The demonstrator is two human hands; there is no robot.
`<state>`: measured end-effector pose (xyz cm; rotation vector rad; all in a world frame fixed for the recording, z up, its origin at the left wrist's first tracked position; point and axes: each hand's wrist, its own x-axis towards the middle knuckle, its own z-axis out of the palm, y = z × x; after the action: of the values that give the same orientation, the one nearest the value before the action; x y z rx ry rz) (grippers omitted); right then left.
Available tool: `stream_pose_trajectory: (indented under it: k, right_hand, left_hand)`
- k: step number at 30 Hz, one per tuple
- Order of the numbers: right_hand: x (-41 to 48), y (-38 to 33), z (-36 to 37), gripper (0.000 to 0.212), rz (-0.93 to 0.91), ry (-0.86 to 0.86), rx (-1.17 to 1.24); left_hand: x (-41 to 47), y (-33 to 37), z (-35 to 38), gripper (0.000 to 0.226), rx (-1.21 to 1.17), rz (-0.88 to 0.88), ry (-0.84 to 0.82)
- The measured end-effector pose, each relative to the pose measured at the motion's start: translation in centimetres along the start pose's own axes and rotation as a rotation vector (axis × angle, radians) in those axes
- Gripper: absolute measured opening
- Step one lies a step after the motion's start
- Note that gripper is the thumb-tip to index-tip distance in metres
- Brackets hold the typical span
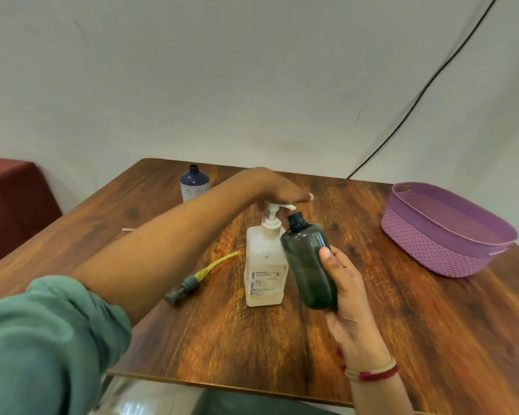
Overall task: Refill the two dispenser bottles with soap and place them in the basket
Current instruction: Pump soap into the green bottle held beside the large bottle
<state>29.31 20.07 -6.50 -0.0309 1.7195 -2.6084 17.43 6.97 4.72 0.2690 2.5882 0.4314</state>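
Right hand (346, 289) grips dark bottle (309, 265) beside soap dispenser (264, 265), left hand (277, 190) pressing its pump, basket (444, 232) apart.

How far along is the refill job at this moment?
Done: both dispenser bottles are uncapped. In hand: left hand presses the soap pump while right hand holds the dark green bottle under its spout. Left: blue bottle, recapping, and the basket, which holds nothing.

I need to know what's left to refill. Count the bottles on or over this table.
3. The blue bottle stands uncapped at the far edge; the white pump bottle stands mid-table under the left hand; the dark bottle is held, tilted, in the right hand.
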Motion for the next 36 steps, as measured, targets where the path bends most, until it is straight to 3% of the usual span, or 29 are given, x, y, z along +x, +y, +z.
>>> stream_pose_trajectory:
  k: [4,9,14,17,19,24,27,33,36]
  right_hand:
    - [0.1,-0.1,0.0,0.042,-0.01,-0.008,0.006]
    - [-0.1,-0.4,0.1,0.046,-0.01,0.008,-0.023]
    - [0.0,-0.9,0.3,0.045,-0.003,0.006,-0.035]
    - [0.2,-0.9,0.6,0.031,-0.009,-0.016,-0.026]
    - [0.2,-0.8,0.7,0.034,-0.01,-0.018,-0.026]
    - [-0.1,-1.1,0.5,0.041,0.006,0.003,-0.032]
    - [0.1,-1.5,0.4,0.039,0.001,0.012,-0.036]
    - [0.4,-1.1,0.3,0.044,-0.003,0.031,-0.056]
    - [0.2,-0.9,0.5,0.032,-0.002,0.014,-0.036]
  left_hand:
    - [1.0,-0.6,1.0,0.032,0.088,0.07,0.044]
    - [0.7,-0.5,1.3,0.036,0.03,0.046,0.036]
    - [-0.4,0.1,0.0,0.065,0.038,0.02,0.024]
    - [0.4,-0.3,0.6,0.042,0.03,0.063,0.053]
    - [0.9,-0.9,1.1,0.033,0.047,0.067,0.082]
    - [0.2,-0.4,0.9,0.035,0.017,0.086,0.042]
    - [-0.5,-0.1,-0.1,0.056,0.0,0.053,0.005]
    - [1.0,-0.8,1.4,0.036,0.015,0.08,0.095]
    - [0.7,-0.9,1.5,0.034,-0.028,0.089,0.068]
